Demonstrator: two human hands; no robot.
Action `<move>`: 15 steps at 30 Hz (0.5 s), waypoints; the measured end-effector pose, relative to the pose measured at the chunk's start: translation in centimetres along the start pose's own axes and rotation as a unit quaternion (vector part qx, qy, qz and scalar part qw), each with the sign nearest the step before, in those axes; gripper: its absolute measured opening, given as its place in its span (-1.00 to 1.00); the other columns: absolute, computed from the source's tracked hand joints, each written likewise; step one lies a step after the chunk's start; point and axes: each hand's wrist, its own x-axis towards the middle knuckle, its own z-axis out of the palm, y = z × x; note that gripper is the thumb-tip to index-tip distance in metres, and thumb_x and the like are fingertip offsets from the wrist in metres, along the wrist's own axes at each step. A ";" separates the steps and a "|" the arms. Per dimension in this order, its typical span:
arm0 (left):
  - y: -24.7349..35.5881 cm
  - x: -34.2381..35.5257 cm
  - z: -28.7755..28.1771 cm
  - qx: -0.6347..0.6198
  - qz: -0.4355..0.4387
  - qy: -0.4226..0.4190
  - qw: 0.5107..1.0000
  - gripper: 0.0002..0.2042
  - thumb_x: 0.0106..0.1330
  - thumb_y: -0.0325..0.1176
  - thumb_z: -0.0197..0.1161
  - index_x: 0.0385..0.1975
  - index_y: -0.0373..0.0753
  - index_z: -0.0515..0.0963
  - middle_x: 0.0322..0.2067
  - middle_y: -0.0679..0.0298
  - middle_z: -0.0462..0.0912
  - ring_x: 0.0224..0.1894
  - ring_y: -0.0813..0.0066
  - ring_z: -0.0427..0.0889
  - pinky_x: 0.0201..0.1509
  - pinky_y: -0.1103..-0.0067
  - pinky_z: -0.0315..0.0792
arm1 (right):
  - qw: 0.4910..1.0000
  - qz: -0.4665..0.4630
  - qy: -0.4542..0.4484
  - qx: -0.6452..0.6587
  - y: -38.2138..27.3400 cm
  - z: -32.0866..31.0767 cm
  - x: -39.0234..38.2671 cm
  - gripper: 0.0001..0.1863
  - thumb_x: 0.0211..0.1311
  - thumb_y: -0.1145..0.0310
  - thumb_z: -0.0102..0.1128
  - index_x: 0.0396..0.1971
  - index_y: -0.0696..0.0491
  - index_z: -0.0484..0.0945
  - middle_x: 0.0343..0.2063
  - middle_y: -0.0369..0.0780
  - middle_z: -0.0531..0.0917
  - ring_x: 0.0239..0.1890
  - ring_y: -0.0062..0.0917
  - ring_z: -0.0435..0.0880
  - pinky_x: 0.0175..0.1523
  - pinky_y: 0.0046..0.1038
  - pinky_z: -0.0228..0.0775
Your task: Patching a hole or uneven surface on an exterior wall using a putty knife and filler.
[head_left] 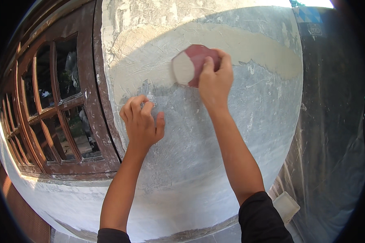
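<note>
My right hand grips a dark red flat plaster spreader by its right edge, thumb on the near face. Pale wet plaster covers the left part of the spreader. It is held at the upper part of the grey wall, over a band of beige plaster running across it. Lower and to the left, my left hand holds nothing; its fingers are bent and apart, close to the wall below the band's ragged edge. Whether those fingertips touch the wall I cannot tell.
A brown wooden window with several glass panes borders the wall on the left. Dark plastic sheeting hangs on the right. A whitish container sits at the lower right, beside my right sleeve. Sunlight falls across the wall's top.
</note>
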 end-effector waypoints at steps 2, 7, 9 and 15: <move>0.5 0.2 0.4 -0.015 -0.002 -0.005 1.000 -0.66 0.33 -0.25 0.13 0.02 -0.19 0.27 -0.04 0.12 0.42 0.04 0.08 0.33 0.14 0.20 0.07 | 0.995 -0.083 -0.049 -0.025 0.3 2.7 -1.2 -0.72 0.20 0.47 0.12 -0.08 0.18 0.50 -0.32 -0.01 0.66 -0.29 -0.09 0.64 -0.05 -0.19 0.32; 0.1 0.1 0.1 -0.006 -0.003 -0.004 1.000 -0.65 0.33 -0.25 0.13 0.03 -0.19 0.27 -0.04 0.10 0.41 0.05 0.06 0.33 0.15 0.19 0.07 | 0.992 -0.042 -0.024 -0.113 2.3 2.2 -0.3 -0.71 0.21 0.43 0.12 -0.07 0.18 0.52 -0.26 0.00 0.67 -0.22 -0.08 0.65 -0.03 -0.15 0.34; 0.2 0.0 0.3 -0.002 -0.002 -0.004 1.000 -0.65 0.32 -0.25 0.13 0.03 -0.19 0.26 -0.04 0.11 0.41 0.05 0.07 0.33 0.15 0.19 0.07 | 0.991 -0.010 0.030 -0.128 4.4 -0.9 1.6 -0.70 0.22 0.43 0.11 -0.06 0.17 0.52 -0.24 0.00 0.68 -0.15 -0.10 0.66 0.01 -0.16 0.37; 0.6 0.1 0.4 0.001 0.003 -0.009 1.000 -0.65 0.32 -0.25 0.11 0.04 -0.18 0.25 -0.04 0.12 0.41 0.07 0.08 0.32 0.16 0.19 0.07 | 0.986 0.077 0.110 -0.103 5.4 -6.9 4.2 -0.71 0.30 0.41 0.07 -0.04 0.21 0.50 -0.15 0.03 0.65 -0.10 -0.18 0.65 0.07 -0.28 0.43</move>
